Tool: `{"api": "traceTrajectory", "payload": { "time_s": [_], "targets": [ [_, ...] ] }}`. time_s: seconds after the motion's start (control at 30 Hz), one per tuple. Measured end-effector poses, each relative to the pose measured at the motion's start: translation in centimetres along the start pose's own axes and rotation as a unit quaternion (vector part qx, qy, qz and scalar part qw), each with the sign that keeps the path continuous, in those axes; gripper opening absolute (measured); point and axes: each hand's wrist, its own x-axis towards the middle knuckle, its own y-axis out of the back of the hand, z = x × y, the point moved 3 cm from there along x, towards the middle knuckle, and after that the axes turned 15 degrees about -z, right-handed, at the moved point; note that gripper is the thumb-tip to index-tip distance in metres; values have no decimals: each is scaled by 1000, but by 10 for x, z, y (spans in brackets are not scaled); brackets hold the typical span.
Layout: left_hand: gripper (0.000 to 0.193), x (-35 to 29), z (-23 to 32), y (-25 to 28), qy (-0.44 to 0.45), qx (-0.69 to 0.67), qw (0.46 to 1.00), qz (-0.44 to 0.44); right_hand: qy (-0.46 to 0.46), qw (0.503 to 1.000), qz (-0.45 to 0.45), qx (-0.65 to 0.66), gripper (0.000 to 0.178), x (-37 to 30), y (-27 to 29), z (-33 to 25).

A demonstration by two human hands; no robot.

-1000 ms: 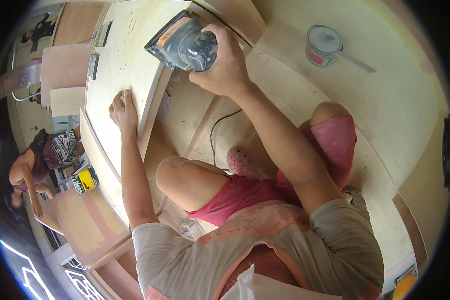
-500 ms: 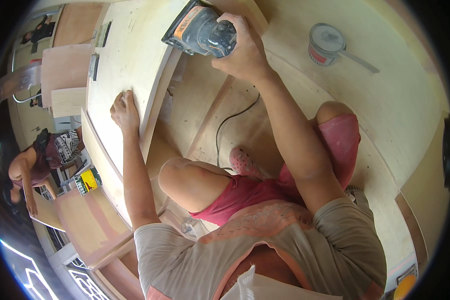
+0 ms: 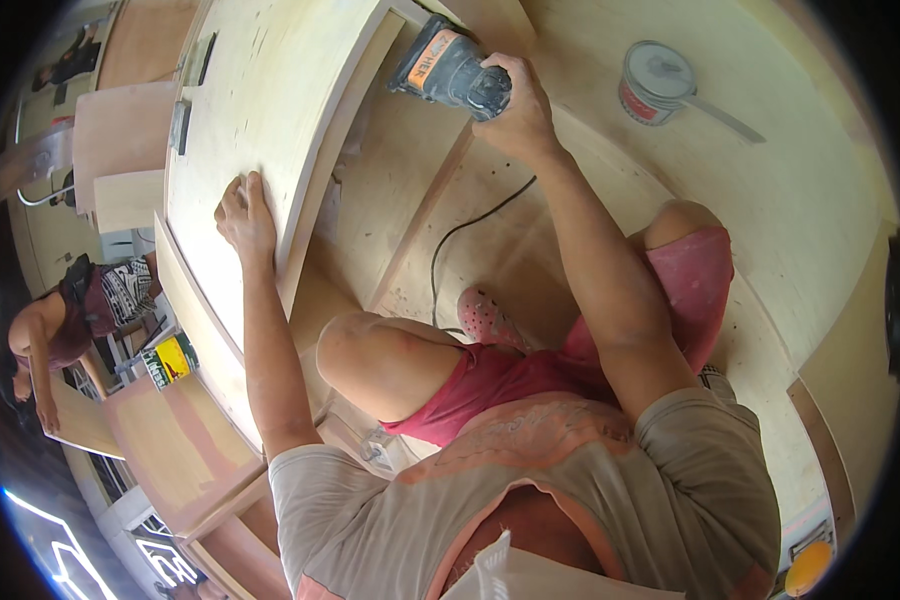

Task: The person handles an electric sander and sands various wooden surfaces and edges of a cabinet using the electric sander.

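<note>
A dark electric sander (image 3: 457, 78) with an orange label band sits in my right hand (image 3: 523, 112), whose fingers wrap round its body. It is off the edge of the pale wooden panel (image 3: 270, 110), over the recessed framed space. Whether its pad touches anything there, I cannot tell. On the panel, close to its right edge, rests my left hand (image 3: 246, 222). Its fingers are bent and a little apart, and it holds nothing. A black cord (image 3: 470, 222) runs through the recessed space below the sander.
To the right stands a tub (image 3: 657, 82) with a flat stick (image 3: 725, 118) beside it. Two dark blocks, one a sanding block (image 3: 181, 127), lie on the panel's left edge. A co-worker (image 3: 70, 320) bends at the far left, near a yellow-green can (image 3: 170, 360). My pink clog (image 3: 487, 318) is below.
The sander, in my right hand, has moved right and slightly down, away from the panel's edge. My left hand stays on the panel. The view has shifted slightly.
</note>
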Motion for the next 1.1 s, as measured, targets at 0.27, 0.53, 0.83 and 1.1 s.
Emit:
{"api": "traceTrajectory", "payload": {
  "time_s": [0.27,0.53,0.83,1.1],
  "targets": [
    [61,-2,11,1,22,-9,1000,-7,-99,992,17,82,75,-13,-15,34],
    [61,3,2,1,-2,1,1000,-10,-203,876,111,423,76,-14,-44,90],
    [59,4,6,3,2,12,1000,-6,-178,858,121,467,70,-14,-38,98],
    [60,3,9,0,-5,14,1000,-12,-191,862,147,447,72,0,-31,54]
  ]
}}
